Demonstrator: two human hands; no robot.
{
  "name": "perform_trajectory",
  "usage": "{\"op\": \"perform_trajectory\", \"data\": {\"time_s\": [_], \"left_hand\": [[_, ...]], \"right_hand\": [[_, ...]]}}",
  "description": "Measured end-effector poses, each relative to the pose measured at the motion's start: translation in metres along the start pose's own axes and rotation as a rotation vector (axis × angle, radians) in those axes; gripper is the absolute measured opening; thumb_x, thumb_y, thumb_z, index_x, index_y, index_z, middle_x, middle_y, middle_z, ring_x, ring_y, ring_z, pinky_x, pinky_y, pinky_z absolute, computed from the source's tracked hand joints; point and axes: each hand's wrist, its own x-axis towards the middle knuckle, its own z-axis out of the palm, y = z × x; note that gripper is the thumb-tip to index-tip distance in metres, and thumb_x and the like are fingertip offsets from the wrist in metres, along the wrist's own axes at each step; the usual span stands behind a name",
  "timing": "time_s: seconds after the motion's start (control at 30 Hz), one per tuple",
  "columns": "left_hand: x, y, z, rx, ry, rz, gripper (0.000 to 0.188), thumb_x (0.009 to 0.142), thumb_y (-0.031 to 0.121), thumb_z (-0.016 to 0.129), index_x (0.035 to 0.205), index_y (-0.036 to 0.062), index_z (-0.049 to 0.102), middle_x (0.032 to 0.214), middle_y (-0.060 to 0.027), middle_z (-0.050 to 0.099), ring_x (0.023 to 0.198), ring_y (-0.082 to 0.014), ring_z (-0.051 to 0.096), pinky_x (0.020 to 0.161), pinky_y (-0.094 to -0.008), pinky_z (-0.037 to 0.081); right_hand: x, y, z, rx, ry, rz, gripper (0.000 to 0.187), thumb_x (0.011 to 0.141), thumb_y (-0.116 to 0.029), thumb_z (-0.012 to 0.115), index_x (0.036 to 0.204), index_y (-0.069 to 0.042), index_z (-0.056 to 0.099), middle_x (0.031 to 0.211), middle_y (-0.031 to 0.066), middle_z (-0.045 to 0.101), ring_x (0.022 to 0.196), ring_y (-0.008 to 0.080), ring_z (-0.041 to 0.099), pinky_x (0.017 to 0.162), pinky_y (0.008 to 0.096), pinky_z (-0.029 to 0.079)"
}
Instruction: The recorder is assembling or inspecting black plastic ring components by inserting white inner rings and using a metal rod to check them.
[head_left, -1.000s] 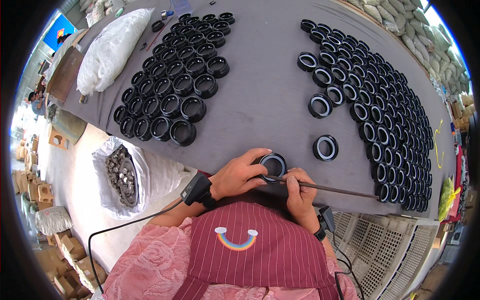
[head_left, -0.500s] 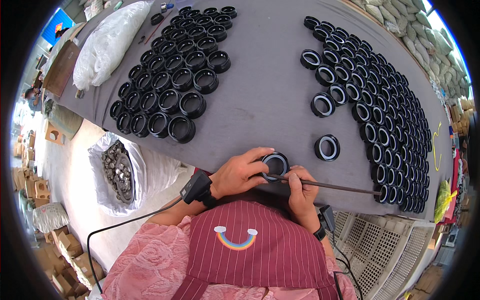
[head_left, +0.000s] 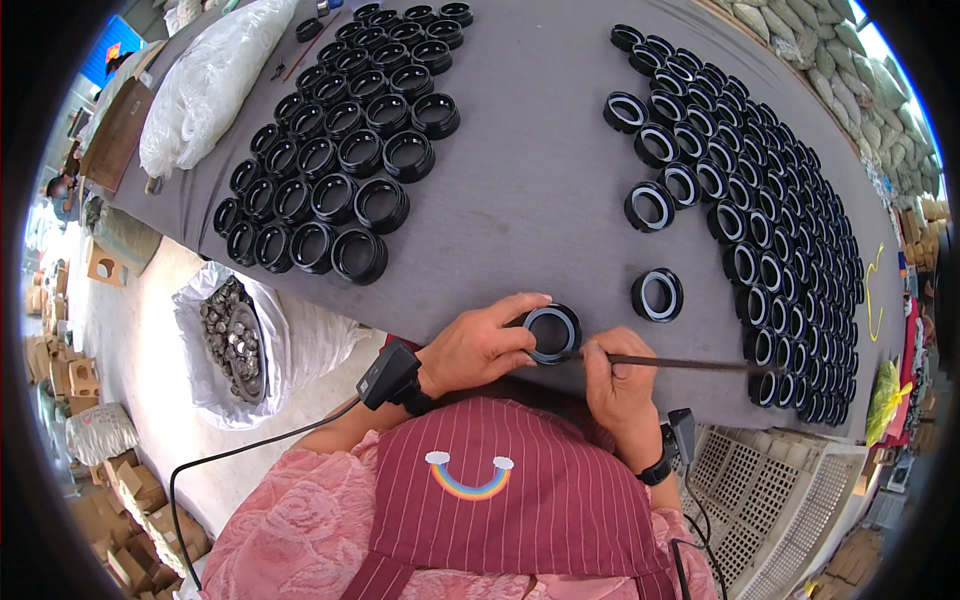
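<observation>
A black ring (head_left: 575, 320) with a pale grey inner band stands tilted at the table's front edge. My left hand (head_left: 480, 347) is closed on its left side, thumb and fingers gripping the rim. My right hand (head_left: 620, 378) is closed round a long thin dark rod (head_left: 700, 364). The rod's short end reaches left to the lower rim of the ring; whether it touches cannot be made out. Its long end points right, over the nearest rings of the right-hand group. A single banded ring (head_left: 640, 300) lies just beyond my right hand.
Rows of plain black rings (head_left: 345, 185) cover the table's left side. Many banded rings (head_left: 790, 255) crowd the right. A clear plastic bag (head_left: 210, 90) lies far left. Below the table stand a lined sack of dark parts (head_left: 190, 350) and a pale plastic crate (head_left: 745, 490).
My right hand has shifted a little to the right with the rod, drawing its short end back along the ring's lower rim. My left hand still holds the ring in nearly the same place.
</observation>
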Motion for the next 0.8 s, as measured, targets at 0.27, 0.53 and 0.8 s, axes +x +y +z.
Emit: {"op": "perform_trajectory", "data": {"time_s": [0.27,0.53,0.8], "left_hand": [[0.002,-0.004,0.001,-0.043,-0.002,-0.012,0.018,0.079,0.012,0.077,0.084,0.0031,0.062,0.140,-0.0200,0.054,0.113,-0.0377,0.063,0.088,-0.0414,0.056],[-0.002,-0.005,-0.003,-0.209,0.000,-0.184,0.050,0.081,0.013,0.078,0.121,0.0020,0.050,0.140,-0.0217,0.055,0.126,-0.0410,0.056,0.102,-0.0442,0.049],[-0.004,0.000,0.006,-0.125,0.018,-0.153,0.055,0.080,0.014,0.078,0.126,0.0027,0.049,0.142,-0.0177,0.055,0.127,-0.0381,0.055,0.104,-0.0435,0.047]], "right_hand": [[0.010,-0.002,0.010,-0.161,0.082,-0.114,0.007,0.084,0.002,0.067,0.089,-0.002,0.065,0.083,0.0126,0.069,0.072,0.0319,0.065,0.065,0.0397,0.051],[0.000,0.001,0.025,0.164,-0.005,-0.025,0.005,0.088,0.000,0.061,0.089,-0.001,0.067,0.083,0.0108,0.069,0.074,0.0260,0.064,0.082,0.0405,0.052],[-0.010,0.016,0.021,0.212,-0.012,0.054,0.018,0.092,-0.003,0.053,0.076,0.000,0.061,0.070,0.0067,0.058,0.066,0.0147,0.055,0.063,0.0305,0.045]]}}
